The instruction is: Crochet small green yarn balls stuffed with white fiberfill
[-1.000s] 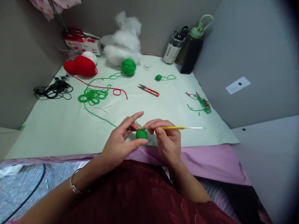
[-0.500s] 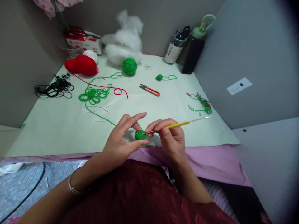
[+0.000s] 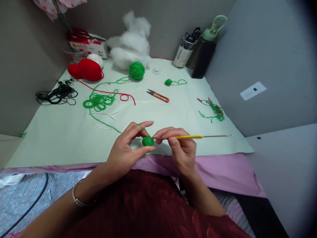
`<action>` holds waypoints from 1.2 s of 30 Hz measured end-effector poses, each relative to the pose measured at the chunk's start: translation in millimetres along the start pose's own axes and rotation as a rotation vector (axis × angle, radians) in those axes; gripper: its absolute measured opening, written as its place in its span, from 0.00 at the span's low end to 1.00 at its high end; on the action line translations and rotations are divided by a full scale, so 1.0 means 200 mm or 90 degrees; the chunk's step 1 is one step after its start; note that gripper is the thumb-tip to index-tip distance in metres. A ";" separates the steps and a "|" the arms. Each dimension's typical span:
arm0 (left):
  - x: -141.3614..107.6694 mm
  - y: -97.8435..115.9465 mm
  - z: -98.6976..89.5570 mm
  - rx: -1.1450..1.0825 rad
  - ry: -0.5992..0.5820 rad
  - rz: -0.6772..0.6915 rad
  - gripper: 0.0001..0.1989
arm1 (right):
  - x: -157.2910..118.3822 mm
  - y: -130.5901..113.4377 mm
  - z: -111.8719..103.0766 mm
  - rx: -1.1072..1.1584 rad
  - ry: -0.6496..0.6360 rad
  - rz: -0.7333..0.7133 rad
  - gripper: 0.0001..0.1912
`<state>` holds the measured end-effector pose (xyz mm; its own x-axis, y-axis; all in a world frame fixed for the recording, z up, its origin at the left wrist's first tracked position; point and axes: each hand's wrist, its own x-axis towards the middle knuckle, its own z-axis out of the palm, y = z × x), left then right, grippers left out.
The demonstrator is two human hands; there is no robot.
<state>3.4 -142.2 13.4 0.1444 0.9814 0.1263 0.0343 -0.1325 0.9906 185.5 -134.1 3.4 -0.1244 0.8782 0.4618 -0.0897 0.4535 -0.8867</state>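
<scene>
Between the thumb and fingers of my left hand (image 3: 127,145) sits a small round green crochet piece (image 3: 148,141). A strand of green yarn (image 3: 105,124) runs from the table over my raised left index finger and down to the piece. My right hand (image 3: 182,145) grips a crochet hook (image 3: 189,137) by its yellow handle. The hook's near tip touches the top right of the piece; its other metal end points right, almost level. Both hands are just above the table's front edge.
Thread snips (image 3: 158,96) lie mid-table. Behind are a green yarn ball (image 3: 137,70), white stuffing (image 3: 131,43) and red yarn (image 3: 86,69). Black cord (image 3: 58,93) is at left, yarn scraps (image 3: 216,111) at right. A bottle (image 3: 204,53) and a pen holder (image 3: 183,54) stand back right.
The crochet hook has swung from slanting upward to nearly level, its far end moving lower and right. The green piece and left fingers have shifted very slightly.
</scene>
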 end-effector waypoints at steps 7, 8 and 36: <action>0.00 0.00 -0.01 -0.026 0.009 -0.017 0.25 | 0.00 -0.01 -0.01 -0.063 -0.023 -0.055 0.09; -0.01 0.00 -0.01 -0.020 0.010 -0.012 0.25 | 0.00 -0.01 -0.01 -0.062 -0.022 -0.056 0.09; 0.00 0.00 0.02 -0.304 -0.037 -0.110 0.28 | -0.02 0.02 0.07 -0.084 0.074 -0.176 0.12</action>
<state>6.5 -142.1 12.8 0.2322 0.9722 -0.0307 -0.3909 0.1222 0.9123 170.9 -138.4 -1.5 0.0018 0.7272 0.6864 0.0251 0.6862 -0.7270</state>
